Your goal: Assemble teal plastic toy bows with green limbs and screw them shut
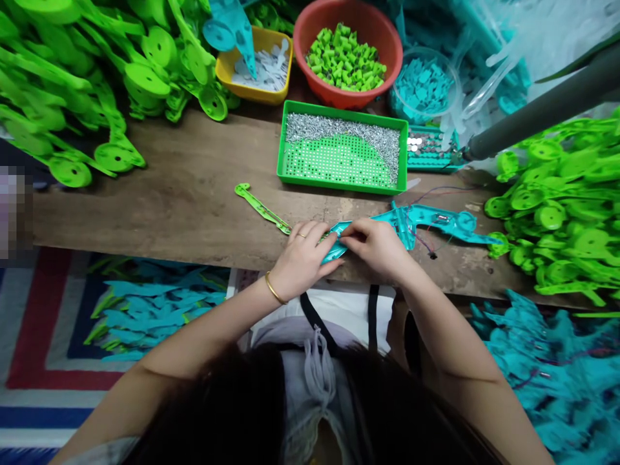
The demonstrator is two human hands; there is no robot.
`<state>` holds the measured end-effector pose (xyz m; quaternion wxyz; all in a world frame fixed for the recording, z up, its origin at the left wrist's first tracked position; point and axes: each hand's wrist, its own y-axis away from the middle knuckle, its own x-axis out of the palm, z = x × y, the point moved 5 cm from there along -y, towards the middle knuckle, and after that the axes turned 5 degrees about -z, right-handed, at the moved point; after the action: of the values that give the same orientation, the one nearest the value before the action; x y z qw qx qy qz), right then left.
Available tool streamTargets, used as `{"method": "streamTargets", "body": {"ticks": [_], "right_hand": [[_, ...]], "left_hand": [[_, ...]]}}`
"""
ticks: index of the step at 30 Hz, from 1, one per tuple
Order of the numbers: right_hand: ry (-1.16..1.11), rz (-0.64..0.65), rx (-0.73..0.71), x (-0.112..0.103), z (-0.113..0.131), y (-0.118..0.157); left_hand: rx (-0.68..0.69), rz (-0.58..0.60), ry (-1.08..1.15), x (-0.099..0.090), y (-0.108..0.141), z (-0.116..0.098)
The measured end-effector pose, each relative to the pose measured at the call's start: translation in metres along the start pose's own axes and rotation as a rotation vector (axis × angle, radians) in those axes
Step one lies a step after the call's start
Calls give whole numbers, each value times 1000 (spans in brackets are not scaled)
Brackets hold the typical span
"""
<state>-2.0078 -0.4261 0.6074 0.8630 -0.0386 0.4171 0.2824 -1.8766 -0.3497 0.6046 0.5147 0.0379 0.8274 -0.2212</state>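
A turquoise plastic toy shell lies across the front of the wooden bench, its inside facing up, with thin red and blue wires trailing from it. My left hand is closed over its left end, fingers on top and thumb along the near edge. From under that hand a slim lime-green plastic arm sticks out to the far left. My right hand pinches at the shell close to the left fingertips; whatever is between the finger and thumb is too small or hidden to make out.
Beyond my hands is a green tray of small metal screws. Behind it stand a red bowl of green pieces, a yellow tub and a clear tub. Lime-green parts pile on both sides. A grey pole slants in from the right.
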Motion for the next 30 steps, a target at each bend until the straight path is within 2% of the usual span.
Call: {"method": "streamTargets", "body": {"ticks": [3, 9, 12, 16, 20, 24, 30], "right_hand": [[-24, -1, 25, -3, 0, -2], [306, -40, 79, -10, 5, -8], [394, -26, 85, -10, 7, -9], [384, 3, 59, -11, 3, -10], [327, 18, 44, -12, -1, -8], [428, 1, 67, -10, 5, -7], [532, 3, 22, -11, 10, -1]], "left_hand": [[10, -7, -3, 0, 0, 0], [-8, 11, 28, 2, -1, 1], [2, 22, 4, 1, -1, 0], [30, 13, -43, 0, -1, -1], [1, 28, -17, 1, -2, 0], [5, 48, -28, 1, -3, -1], [7, 72, -104, -1, -7, -2]]}}
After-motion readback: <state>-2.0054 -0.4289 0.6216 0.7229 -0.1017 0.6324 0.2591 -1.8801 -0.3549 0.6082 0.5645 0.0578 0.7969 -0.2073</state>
